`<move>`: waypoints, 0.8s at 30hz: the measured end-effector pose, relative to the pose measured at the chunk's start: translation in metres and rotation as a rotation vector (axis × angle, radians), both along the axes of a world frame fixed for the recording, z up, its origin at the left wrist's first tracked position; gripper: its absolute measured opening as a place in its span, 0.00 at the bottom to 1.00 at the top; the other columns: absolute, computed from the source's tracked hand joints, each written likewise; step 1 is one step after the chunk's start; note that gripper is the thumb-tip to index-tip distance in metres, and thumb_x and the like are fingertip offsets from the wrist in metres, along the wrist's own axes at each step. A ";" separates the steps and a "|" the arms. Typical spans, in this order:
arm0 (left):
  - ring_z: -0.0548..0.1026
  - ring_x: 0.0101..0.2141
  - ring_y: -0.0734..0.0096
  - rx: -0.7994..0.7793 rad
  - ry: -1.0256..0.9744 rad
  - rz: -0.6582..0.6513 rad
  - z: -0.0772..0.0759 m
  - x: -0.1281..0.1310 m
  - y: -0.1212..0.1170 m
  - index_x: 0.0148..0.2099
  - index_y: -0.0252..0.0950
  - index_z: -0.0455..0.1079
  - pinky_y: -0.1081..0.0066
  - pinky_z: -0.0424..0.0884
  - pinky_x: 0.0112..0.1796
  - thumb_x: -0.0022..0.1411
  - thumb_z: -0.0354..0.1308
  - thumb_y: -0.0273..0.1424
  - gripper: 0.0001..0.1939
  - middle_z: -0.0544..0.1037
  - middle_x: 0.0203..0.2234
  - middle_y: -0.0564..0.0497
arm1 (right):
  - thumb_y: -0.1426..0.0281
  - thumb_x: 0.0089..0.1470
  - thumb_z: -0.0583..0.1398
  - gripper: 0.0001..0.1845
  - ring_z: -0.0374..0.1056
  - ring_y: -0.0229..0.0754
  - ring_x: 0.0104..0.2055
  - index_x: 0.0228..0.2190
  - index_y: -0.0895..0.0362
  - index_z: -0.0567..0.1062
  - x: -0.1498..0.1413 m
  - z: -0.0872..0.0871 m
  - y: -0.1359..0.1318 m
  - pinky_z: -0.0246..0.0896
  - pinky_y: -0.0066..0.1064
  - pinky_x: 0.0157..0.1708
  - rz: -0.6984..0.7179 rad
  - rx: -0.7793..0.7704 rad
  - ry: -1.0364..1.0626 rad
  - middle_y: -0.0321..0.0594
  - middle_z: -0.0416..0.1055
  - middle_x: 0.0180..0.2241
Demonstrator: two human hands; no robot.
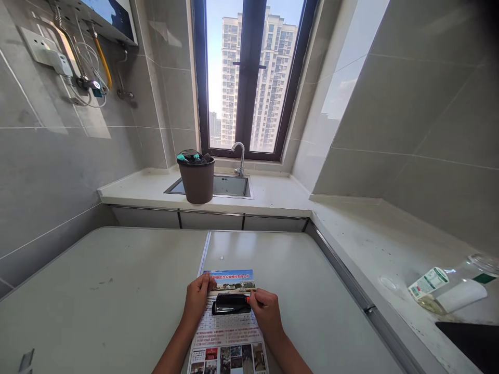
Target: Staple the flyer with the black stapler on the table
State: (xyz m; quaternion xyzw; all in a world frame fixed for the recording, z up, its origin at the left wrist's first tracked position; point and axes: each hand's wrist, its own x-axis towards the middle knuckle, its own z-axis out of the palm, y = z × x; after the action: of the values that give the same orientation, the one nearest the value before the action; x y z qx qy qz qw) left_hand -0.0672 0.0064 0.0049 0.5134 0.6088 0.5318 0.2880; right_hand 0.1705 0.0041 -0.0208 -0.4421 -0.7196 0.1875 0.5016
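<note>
A printed flyer (228,328), with a blue top, Chinese text and small photos at its lower end, lies in front of me over the white table. My left hand (198,295) is closed on its upper left edge, thumb on top. Across the flyer's upper part rests a glossy black oblong object (231,304) with a small red part at its right end; its exact kind is unclear. My right hand (266,310) is closed in a fist at that red end, thumb and forefinger pinching it beside the flyer's right edge.
A white tabletop (117,301) with a seam spreads around the flyer. Beyond, a brown bucket (197,182) with a black bag stands by the sink (234,184) and faucet (241,158). On the right counter lies a clear bottle (456,291), near a black item (471,340).
</note>
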 end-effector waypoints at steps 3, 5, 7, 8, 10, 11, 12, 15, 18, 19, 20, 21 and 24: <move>0.80 0.32 0.55 -0.040 -0.101 0.014 -0.001 -0.001 0.002 0.32 0.35 0.81 0.61 0.74 0.39 0.63 0.52 0.57 0.31 0.83 0.28 0.43 | 0.70 0.65 0.53 0.27 0.46 0.32 0.21 0.14 0.56 0.54 0.000 0.000 0.000 0.38 0.30 0.24 0.012 0.011 -0.010 0.30 0.49 0.18; 0.82 0.36 0.51 -0.070 -0.179 -0.021 -0.003 -0.001 0.003 0.37 0.34 0.83 0.56 0.76 0.44 0.62 0.53 0.58 0.32 0.85 0.33 0.41 | 0.70 0.65 0.53 0.27 0.46 0.32 0.21 0.14 0.56 0.54 0.000 0.001 0.001 0.38 0.30 0.24 0.021 0.018 -0.004 0.30 0.49 0.18; 0.83 0.40 0.49 -0.097 -0.243 -0.047 -0.006 -0.001 0.004 0.39 0.33 0.83 0.53 0.75 0.48 0.61 0.54 0.58 0.32 0.85 0.35 0.39 | 0.70 0.65 0.53 0.27 0.46 0.32 0.21 0.15 0.56 0.54 -0.001 0.000 0.001 0.38 0.30 0.24 0.024 0.016 0.002 0.30 0.48 0.18; 0.83 0.41 0.49 -0.110 -0.267 -0.050 -0.008 -0.001 0.005 0.39 0.33 0.83 0.52 0.75 0.50 0.62 0.55 0.58 0.32 0.85 0.36 0.39 | 0.69 0.66 0.53 0.27 0.46 0.32 0.21 0.15 0.56 0.54 -0.001 -0.001 0.001 0.38 0.30 0.24 0.024 0.010 0.001 0.30 0.48 0.18; 0.83 0.41 0.49 -0.133 -0.307 -0.050 -0.011 -0.002 0.005 0.40 0.32 0.83 0.51 0.74 0.51 0.62 0.55 0.57 0.32 0.85 0.36 0.38 | 0.69 0.66 0.53 0.27 0.47 0.32 0.21 0.15 0.56 0.54 -0.002 -0.001 0.000 0.39 0.30 0.24 0.021 0.001 -0.012 0.30 0.48 0.18; 0.83 0.41 0.48 -0.140 -0.325 -0.048 -0.012 -0.003 0.005 0.40 0.31 0.83 0.50 0.74 0.52 0.62 0.55 0.57 0.33 0.85 0.37 0.37 | 0.69 0.66 0.52 0.27 0.47 0.32 0.21 0.15 0.56 0.55 -0.002 -0.001 -0.001 0.39 0.30 0.24 0.022 -0.001 -0.020 0.30 0.49 0.18; 0.83 0.41 0.48 -0.143 -0.342 -0.046 -0.013 -0.004 0.006 0.40 0.31 0.83 0.50 0.74 0.52 0.61 0.55 0.58 0.33 0.85 0.37 0.37 | 0.69 0.67 0.52 0.28 0.47 0.33 0.20 0.15 0.56 0.56 -0.002 0.000 -0.002 0.39 0.30 0.24 0.021 0.001 -0.024 0.30 0.49 0.18; 0.84 0.40 0.48 -0.133 -0.390 -0.039 -0.015 -0.006 0.006 0.40 0.30 0.83 0.50 0.74 0.52 0.61 0.56 0.58 0.34 0.85 0.37 0.37 | 0.68 0.68 0.53 0.27 0.54 0.35 0.22 0.16 0.56 0.63 0.000 0.009 -0.006 0.46 0.28 0.24 0.014 0.025 0.013 0.32 0.56 0.19; 0.84 0.40 0.49 -0.126 -0.413 -0.036 -0.016 -0.008 0.007 0.40 0.29 0.83 0.51 0.74 0.52 0.61 0.56 0.58 0.34 0.85 0.37 0.37 | 0.64 0.65 0.59 0.12 0.68 0.43 0.37 0.33 0.55 0.77 0.000 0.023 -0.009 0.64 0.33 0.38 0.081 0.048 0.021 0.40 0.73 0.32; 0.84 0.40 0.49 -0.124 -0.418 -0.036 -0.017 -0.008 0.007 0.40 0.29 0.83 0.51 0.74 0.52 0.61 0.56 0.58 0.34 0.85 0.37 0.36 | 0.62 0.63 0.62 0.10 0.69 0.47 0.44 0.41 0.54 0.78 -0.001 0.026 -0.009 0.66 0.37 0.45 0.123 0.048 -0.008 0.44 0.75 0.39; 0.84 0.40 0.49 -0.124 -0.423 -0.036 -0.016 -0.008 0.007 0.40 0.29 0.82 0.51 0.75 0.51 0.61 0.57 0.57 0.33 0.85 0.36 0.36 | 0.61 0.59 0.66 0.16 0.69 0.50 0.49 0.47 0.53 0.77 -0.004 0.029 -0.010 0.66 0.40 0.50 0.164 0.043 -0.050 0.46 0.75 0.45; 0.84 0.40 0.49 -0.123 -0.429 -0.035 -0.016 -0.007 0.007 0.40 0.29 0.82 0.51 0.75 0.51 0.61 0.57 0.57 0.33 0.85 0.36 0.36 | 0.61 0.55 0.69 0.23 0.68 0.52 0.52 0.51 0.52 0.75 -0.006 0.029 -0.011 0.65 0.42 0.52 0.193 0.029 -0.092 0.47 0.74 0.49; 0.83 0.41 0.49 -0.109 -0.489 -0.055 -0.011 -0.005 0.004 0.40 0.28 0.82 0.52 0.74 0.52 0.61 0.58 0.56 0.32 0.85 0.38 0.36 | 0.69 0.49 0.71 0.24 0.71 0.51 0.48 0.49 0.51 0.76 -0.015 0.024 -0.013 0.68 0.41 0.49 0.213 -0.036 -0.162 0.44 0.77 0.46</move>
State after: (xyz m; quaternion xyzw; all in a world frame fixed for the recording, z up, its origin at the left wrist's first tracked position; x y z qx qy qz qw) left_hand -0.0721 0.0108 -0.0058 0.3696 0.5345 0.5986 0.4684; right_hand 0.1554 -0.0093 0.0028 -0.3858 -0.7970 0.2163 0.4112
